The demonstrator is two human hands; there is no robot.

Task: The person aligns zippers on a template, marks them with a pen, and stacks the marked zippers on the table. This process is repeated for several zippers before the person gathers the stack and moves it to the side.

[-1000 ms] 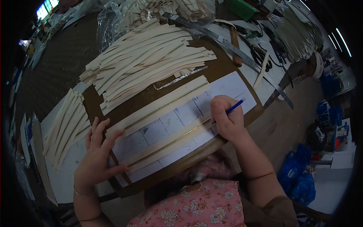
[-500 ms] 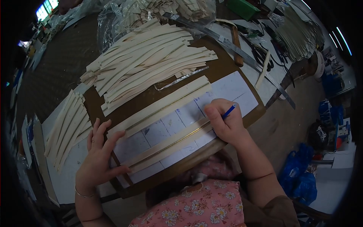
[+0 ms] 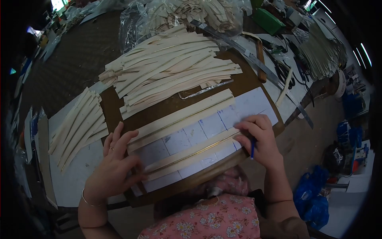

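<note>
Two cream zippers with brass teeth lie across a white marked sheet, the upper zipper (image 3: 183, 119) above the lower zipper (image 3: 195, 154). At the lower zipper's left end is my left hand (image 3: 113, 167), its thumb and a slightly blurred forefinger closed on the tape; the other fingers reach up beside the upper zipper's end. My right hand (image 3: 260, 139) pinches the lower zipper's right end between thumb and fingers. A blue pen (image 3: 252, 149) is tucked in that same hand, pointing down. Pen lines and marks show on the white sheet (image 3: 254, 105).
A large heap of zippers (image 3: 171, 67) lies behind the brown board (image 3: 115, 107). A smaller zipper pile (image 3: 81, 123) is on the left. A metal ruler (image 3: 254, 59) slants across the back right, near a wooden-handled tool (image 3: 261, 63) and a green box (image 3: 268, 20).
My right hand has turned from the writing grip on the pen to pinching the lower zipper's right end. My left forefinger has curled down toward the thumb. The whole view has shifted slightly.
</note>
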